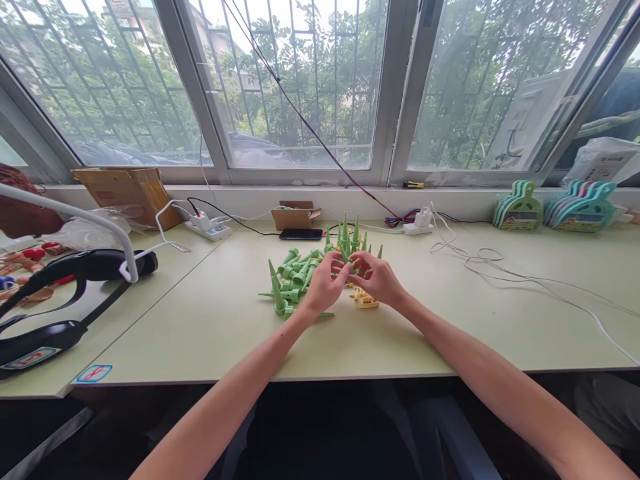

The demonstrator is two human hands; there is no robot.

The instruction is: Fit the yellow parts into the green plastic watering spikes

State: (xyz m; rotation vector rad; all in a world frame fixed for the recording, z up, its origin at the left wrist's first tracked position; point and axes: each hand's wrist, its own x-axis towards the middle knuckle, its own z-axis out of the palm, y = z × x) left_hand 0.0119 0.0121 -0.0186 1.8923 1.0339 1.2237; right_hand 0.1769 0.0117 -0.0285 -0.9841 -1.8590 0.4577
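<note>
My left hand (326, 283) and my right hand (376, 275) meet over the middle of the table, with fingers and thumbs pinched together. Between their fingertips is a green plastic watering spike (345, 253), its tapered end pointing up and away; its lower part is hidden by the fingers. A heap of similar green spikes (300, 270) lies left of and behind my left hand, a few of them standing on end. Behind both hands, several more spikes (355, 233) stand upright. Small yellow plastic parts (366, 299) lie just below my right hand.
At the back are a black phone (301, 234), a small open carton (295, 215) and power strips (209, 228). White cables (540, 279) trail across the right side. A black headset (80, 267) lies left. Stacked turquoise plastic items (583, 207) stand at the back right.
</note>
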